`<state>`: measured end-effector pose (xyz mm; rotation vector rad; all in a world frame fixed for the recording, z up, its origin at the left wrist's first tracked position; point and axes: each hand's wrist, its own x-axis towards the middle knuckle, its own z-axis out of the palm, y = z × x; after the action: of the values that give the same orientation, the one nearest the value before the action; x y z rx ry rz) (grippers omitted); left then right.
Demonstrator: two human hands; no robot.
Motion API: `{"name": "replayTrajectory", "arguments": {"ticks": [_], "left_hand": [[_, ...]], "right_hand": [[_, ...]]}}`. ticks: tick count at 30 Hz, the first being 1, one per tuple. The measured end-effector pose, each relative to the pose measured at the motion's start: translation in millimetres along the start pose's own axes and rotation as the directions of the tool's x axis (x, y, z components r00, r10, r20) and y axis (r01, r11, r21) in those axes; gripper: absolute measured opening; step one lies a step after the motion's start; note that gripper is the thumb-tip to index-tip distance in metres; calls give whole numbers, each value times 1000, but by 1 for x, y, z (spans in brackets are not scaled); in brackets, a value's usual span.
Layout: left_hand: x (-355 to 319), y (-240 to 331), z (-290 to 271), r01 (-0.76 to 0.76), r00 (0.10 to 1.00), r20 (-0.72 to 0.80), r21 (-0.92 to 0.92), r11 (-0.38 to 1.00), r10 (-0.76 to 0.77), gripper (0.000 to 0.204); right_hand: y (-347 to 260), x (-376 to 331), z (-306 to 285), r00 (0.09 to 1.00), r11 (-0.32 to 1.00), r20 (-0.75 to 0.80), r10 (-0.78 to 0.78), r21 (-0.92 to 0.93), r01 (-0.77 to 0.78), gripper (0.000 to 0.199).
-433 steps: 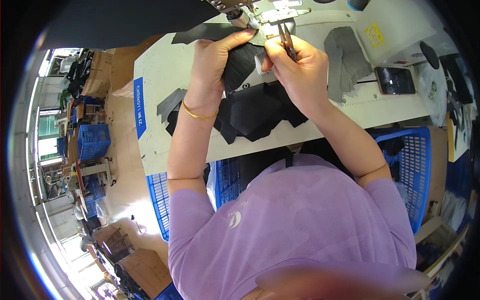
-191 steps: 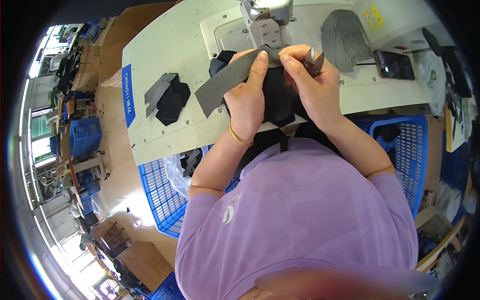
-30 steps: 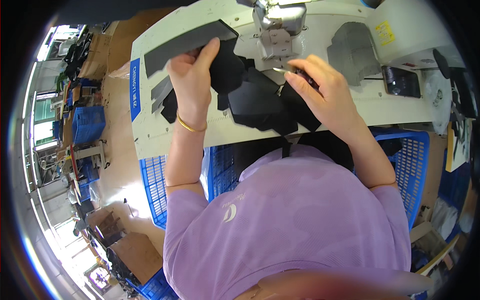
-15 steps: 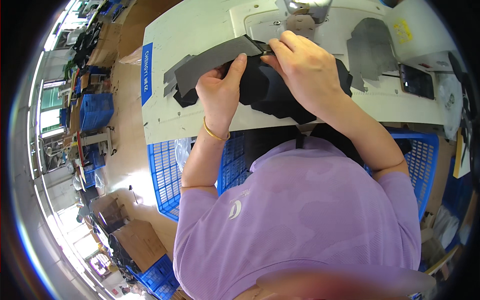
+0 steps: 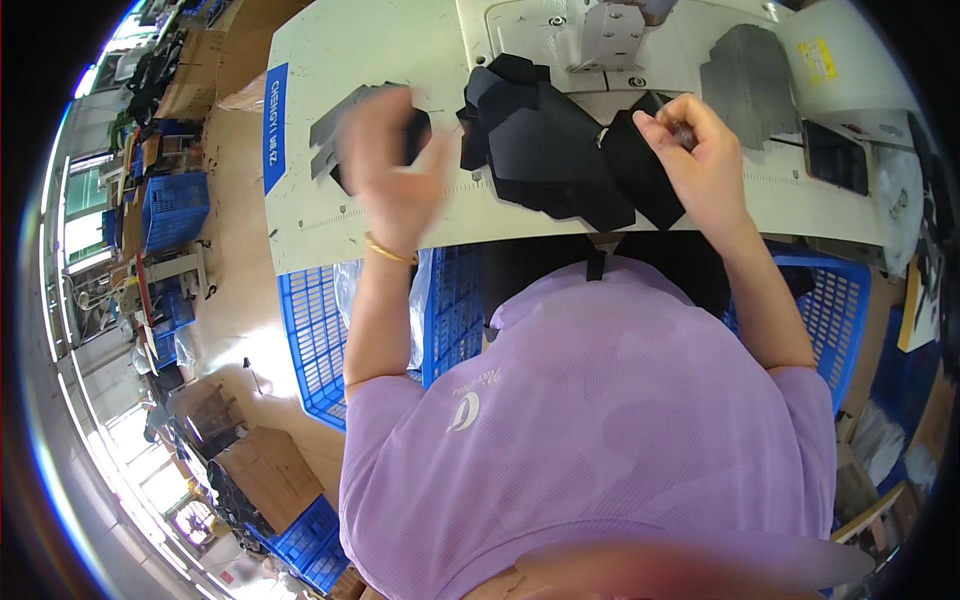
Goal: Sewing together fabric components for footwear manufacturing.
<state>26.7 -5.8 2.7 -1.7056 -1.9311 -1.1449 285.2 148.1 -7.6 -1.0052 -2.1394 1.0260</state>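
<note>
My left hand (image 5: 395,175), smeared by motion, hovers over grey and black flat pieces at the left of the white table. Its thumb stands apart from the fingers, with nothing visible between them. Grey pieces (image 5: 328,135) stick out beside it, and a black piece (image 5: 415,135) shows behind its thumb. My right hand (image 5: 705,150) is closed, fingers curled round a small dark object (image 5: 685,135) that I cannot make out. Just left of that hand lies a black panel (image 5: 640,170). It adjoins a pile of black angular pieces (image 5: 545,140) in the middle.
A white machine base (image 5: 612,38) stands at the back of the table (image 5: 350,225). Farther right are a grey stack of cut pieces (image 5: 748,85), a phone (image 5: 835,158) and a pale plastic box (image 5: 838,60). Blue crates (image 5: 310,345) sit under the front edge.
My left hand has let go of the grey strip and moved left. My right hand has moved right and slightly down. The black pieces lie more spread out, with more of them exposed.
</note>
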Motion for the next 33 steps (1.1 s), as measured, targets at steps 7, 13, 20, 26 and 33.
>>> {"name": "replayTrajectory", "arguments": {"ticks": [7, 13, 20, 26, 33], "left_hand": [[-22, 43, 62, -246, 870, 392, -184, 952, 300, 52], [-27, 39, 74, -293, 895, 270, -241, 925, 354, 29], [-25, 26, 75, 594, 733, 242, -683, 425, -636, 33], [27, 20, 45, 441, 726, -42, -738, 512, -686, 11], [56, 35, 14, 330, 739, -118, -795, 508, -663, 11]], "right_hand": [[4, 8, 31, 899, 894, -22, -437, 99, 437, 21], [22, 5, 43, 908, 897, -53, -416, 138, 419, 28], [25, 5, 49, 872, 870, 16, -488, -61, 488, 39], [22, 2, 46, 814, 789, 39, -580, -220, 573, 41], [18, 2, 40, 793, 764, 53, -607, -237, 600, 38]]}}
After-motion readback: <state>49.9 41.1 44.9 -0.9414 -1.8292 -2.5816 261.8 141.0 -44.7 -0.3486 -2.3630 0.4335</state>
